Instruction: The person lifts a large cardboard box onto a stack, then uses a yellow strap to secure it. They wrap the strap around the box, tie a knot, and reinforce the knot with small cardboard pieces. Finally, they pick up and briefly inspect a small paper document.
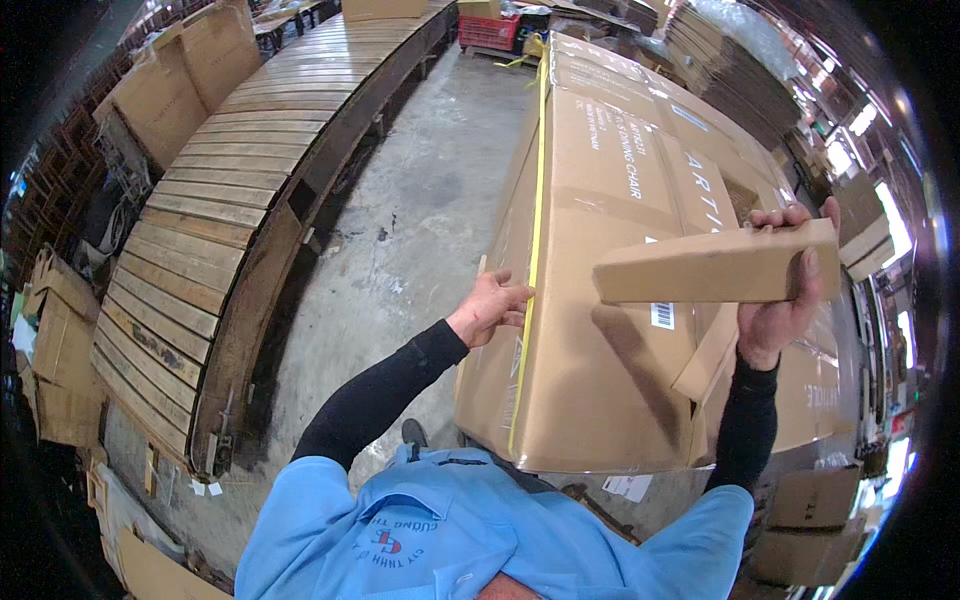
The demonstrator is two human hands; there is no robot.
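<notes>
A large brown carton with printing stands in front of me. A flat yellow strap runs along its left upper edge. My left hand is at that edge, thumb and fingers closed at the strap; a thin tan edge of something sticks up behind the hand. My right hand grips one end of a folded cardboard strip, raised over the carton top with its far end pointing left. A second cardboard strip shows beside my right wrist, partly hidden by the hand.
To the left runs a long slatted wooden conveyor, with a strip of concrete floor between it and the carton. Flattened cardboard stacks and a red crate are at the back. More cartons lie at lower right.
</notes>
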